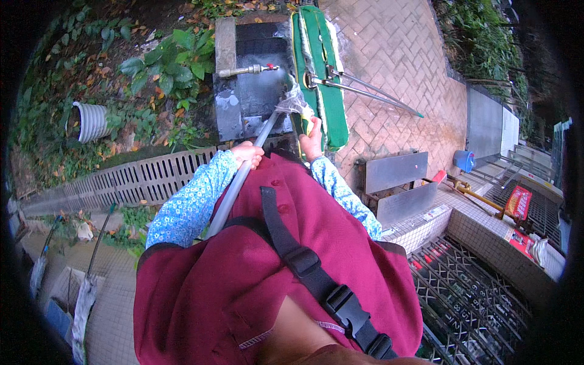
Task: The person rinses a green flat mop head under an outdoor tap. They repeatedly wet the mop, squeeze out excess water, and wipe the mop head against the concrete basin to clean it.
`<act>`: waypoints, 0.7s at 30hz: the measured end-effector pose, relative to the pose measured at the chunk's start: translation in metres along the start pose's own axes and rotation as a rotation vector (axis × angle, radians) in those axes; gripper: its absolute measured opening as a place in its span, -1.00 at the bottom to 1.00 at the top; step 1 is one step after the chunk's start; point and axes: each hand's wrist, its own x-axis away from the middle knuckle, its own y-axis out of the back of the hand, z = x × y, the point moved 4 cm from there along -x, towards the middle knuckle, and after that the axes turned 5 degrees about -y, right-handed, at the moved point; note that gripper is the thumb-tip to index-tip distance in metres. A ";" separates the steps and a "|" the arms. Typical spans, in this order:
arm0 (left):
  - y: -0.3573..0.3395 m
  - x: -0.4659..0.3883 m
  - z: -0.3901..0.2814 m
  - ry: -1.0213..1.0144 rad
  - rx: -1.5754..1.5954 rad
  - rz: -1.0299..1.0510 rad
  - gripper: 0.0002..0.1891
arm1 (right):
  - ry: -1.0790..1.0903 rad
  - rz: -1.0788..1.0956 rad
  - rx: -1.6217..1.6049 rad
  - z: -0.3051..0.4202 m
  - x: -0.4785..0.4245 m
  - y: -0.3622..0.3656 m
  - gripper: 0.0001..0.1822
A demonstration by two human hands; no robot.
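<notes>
My left hand (pixel 247 154) grips a grey pole (pixel 235 187) that slants up from under my left arm. At the pole's far end is a pale, wet-looking, translucent mass (pixel 294 101); I cannot tell exactly what it is. My right hand (pixel 311 140) is closed around a yellow-green object (pixel 306 123) just below that mass, its kind partly hidden by the fingers. Beyond the hands, two green flat mop heads (pixel 335 109) with white fringes lie side by side, metal handles (pixel 374 93) attached. Left of them, a tap (pixel 248 70) with a red lever projects over a wet dark basin (pixel 260 98).
A slotted drain cover (pixel 155 178) runs to the left. Leafy plants (pixel 171 64) and a white ribbed pipe (pixel 91 122) are beyond it. On the right are brick paving (pixel 388 59), metal panels (pixel 397 171) and a blue bucket (pixel 464 160). Several mops (pixel 84 301) stand lower left.
</notes>
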 end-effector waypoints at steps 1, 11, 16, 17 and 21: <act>0.000 -0.001 -0.001 0.003 -0.002 0.003 -0.89 | 0.018 -0.012 0.033 0.003 -0.004 0.003 -0.38; -0.004 -0.005 -0.021 -0.035 -0.035 0.006 -0.86 | -0.067 -0.021 -0.251 -0.011 -0.056 0.005 -0.36; -0.004 -0.001 -0.019 -0.035 -0.028 -0.013 -0.87 | -0.059 -0.008 -0.189 0.007 -0.048 0.007 -0.36; -0.005 -0.001 -0.020 -0.036 -0.027 -0.015 -0.87 | -0.064 -0.006 -0.184 0.008 -0.048 0.008 -0.36; -0.004 -0.001 -0.014 -0.024 -0.005 0.001 -0.88 | -0.079 -0.019 -0.116 0.008 -0.037 0.012 -0.36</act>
